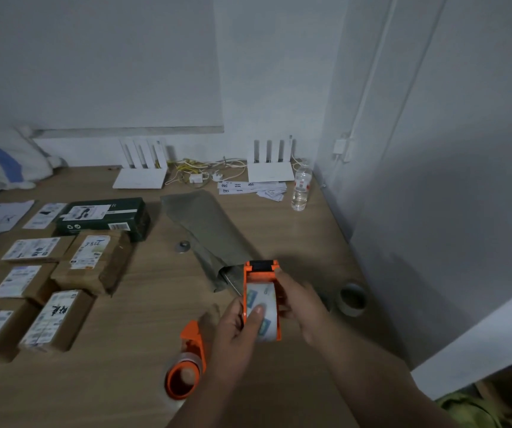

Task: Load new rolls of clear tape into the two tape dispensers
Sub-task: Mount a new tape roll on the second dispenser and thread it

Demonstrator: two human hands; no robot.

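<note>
Between both hands point(267, 307): orange dispenser point(262, 273), tape roll point(264, 307) seated.

A single view is given, taken from a wide-angle camera worn on the head. It is aimed forward and down across a wooden table point(143, 381), whose near edge is cut off at 6 o'clock. The two hands are seen close below the lens, just under the frame's centre, with the forearms entering from 5 o'clock. The far edge of the table is met by a pale wall point(109, 57) that fills the upper half of the frame toward 12 o'clock. A room corner is seen at 1 o'clock, and straight edges at 3 o'clock are bent by the lens. No second view is supplied, so nothing is shared.
</note>
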